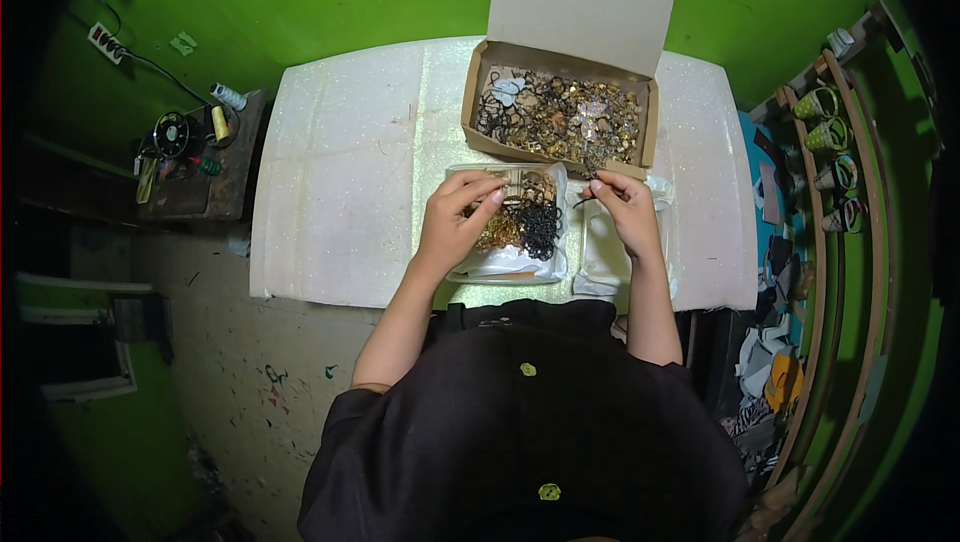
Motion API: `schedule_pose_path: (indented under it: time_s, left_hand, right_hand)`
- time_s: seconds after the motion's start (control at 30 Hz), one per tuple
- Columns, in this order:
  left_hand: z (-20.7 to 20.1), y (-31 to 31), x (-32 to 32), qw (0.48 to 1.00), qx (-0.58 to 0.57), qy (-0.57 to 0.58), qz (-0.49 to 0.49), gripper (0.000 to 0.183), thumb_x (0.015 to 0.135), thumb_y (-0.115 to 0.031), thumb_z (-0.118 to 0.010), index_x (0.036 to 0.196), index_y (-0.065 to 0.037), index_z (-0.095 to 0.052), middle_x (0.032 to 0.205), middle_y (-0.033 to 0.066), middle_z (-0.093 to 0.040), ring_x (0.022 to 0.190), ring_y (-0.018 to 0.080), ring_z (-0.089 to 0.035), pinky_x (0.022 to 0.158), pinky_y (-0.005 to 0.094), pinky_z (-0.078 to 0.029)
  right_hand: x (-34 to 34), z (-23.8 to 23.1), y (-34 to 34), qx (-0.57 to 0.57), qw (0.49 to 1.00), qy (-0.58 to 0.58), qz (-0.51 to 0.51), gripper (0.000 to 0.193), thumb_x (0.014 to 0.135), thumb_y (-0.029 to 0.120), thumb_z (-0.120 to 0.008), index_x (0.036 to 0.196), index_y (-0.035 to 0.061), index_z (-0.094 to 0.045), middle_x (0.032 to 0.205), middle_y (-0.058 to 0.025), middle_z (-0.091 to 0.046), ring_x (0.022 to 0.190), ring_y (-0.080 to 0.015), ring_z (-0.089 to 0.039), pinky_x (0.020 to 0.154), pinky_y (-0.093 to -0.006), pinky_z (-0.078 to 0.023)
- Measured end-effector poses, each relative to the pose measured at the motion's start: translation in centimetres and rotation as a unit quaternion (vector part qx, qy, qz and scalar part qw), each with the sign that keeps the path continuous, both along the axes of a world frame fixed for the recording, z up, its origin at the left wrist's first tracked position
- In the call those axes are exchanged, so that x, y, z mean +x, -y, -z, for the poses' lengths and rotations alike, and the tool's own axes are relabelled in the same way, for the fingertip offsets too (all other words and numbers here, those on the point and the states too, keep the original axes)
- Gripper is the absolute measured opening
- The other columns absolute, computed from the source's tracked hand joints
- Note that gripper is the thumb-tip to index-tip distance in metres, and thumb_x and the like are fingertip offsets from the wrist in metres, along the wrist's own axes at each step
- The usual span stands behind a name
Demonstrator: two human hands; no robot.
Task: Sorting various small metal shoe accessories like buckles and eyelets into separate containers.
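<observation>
My left hand (455, 222) is above a shallow clear tray (452, 275), its thumb and fingertips brought together; what lies between them is too small to make out. The tray, lined with white plastic, holds a heap of small black ring-like pieces (540, 230) beside small gold-coloured pieces (497, 235). To the right, my right hand (628, 210) pinches a thin dark strip (586, 201) just in front of a cardboard box. That open box (655, 132) has its lid raised and contains many tangled gold, black and shiny pieces (575, 117), with pale flat bits at its left.
Below my right hand lies a second white plastic-lined tray (605, 252). Everything rests on a pale glittery table (340, 162). At left, a dark sewing stand (190, 204) carries thread spools (228, 96). A wooden rack (868, 272) with green sandals (826, 135) stands at right.
</observation>
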State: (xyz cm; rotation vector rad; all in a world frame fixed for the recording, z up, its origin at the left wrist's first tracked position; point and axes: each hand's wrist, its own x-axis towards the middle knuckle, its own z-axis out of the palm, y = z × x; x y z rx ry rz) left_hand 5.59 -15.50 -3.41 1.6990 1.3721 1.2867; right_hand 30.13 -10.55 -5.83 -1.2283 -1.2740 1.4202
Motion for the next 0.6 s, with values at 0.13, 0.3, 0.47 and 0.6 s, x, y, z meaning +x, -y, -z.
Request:
schedule_pose_path:
  time_s: [0.13,0.3,0.47,0.6]
  left_hand:
    - [1.0,0.4,0.9,0.998,-0.026,0.001,0.051,0.018,0.083,-0.012,-0.062,0.099,-0.004,-0.067,0.095,0.0105,-0.063,0.086,0.0211,-0.06,0.077,0.0294,-0.046]
    - [3.5,0.5,2.2,0.993,-0.057,0.008,0.103,0.021,0.086,-0.016,-0.059,0.101,-0.004,-0.067,0.097,0.011,-0.065,0.089,0.0202,-0.061,0.08,0.0295,-0.045]
    - [4.8,0.2,3.3,0.965,-0.21,0.075,0.135,0.025,0.089,-0.018,-0.056,0.109,-0.004,-0.064,0.105,0.0088,-0.065,0.096,0.0151,-0.059,0.086,0.0267,-0.044]
    - [6.7,-1.2,3.8,0.941,-0.258,0.144,0.163,0.028,0.092,-0.016,-0.052,0.116,-0.003,-0.059,0.107,0.0058,-0.063,0.099,0.0122,-0.056,0.089,0.0253,-0.041]
  right_hand:
    - [0.5,-0.3,0.3,0.008,1.0,0.01,0.012,0.023,0.086,0.011,-0.06,0.103,-0.005,-0.062,0.085,-0.0062,-0.066,0.079,-0.0096,-0.059,0.074,-0.0233,-0.045]
    - [0.9,-0.1,0.6,0.01,1.0,0.007,0.021,0.023,0.086,0.011,-0.06,0.102,-0.0052,-0.062,0.085,-0.0064,-0.066,0.079,-0.0096,-0.058,0.074,-0.0233,-0.044]
    - [1.2,0.0,0.8,0.0,1.0,0.001,0.02,0.025,0.085,0.01,-0.061,0.103,-0.0071,-0.061,0.087,-0.0087,-0.066,0.082,-0.0118,-0.06,0.075,-0.0241,-0.045]
    - [1.5,0.2,1.0,-0.005,1.0,0.009,0.026,0.026,0.085,0.009,-0.06,0.105,-0.0078,-0.059,0.088,-0.01,-0.066,0.084,-0.0131,-0.062,0.076,-0.0247,-0.046]
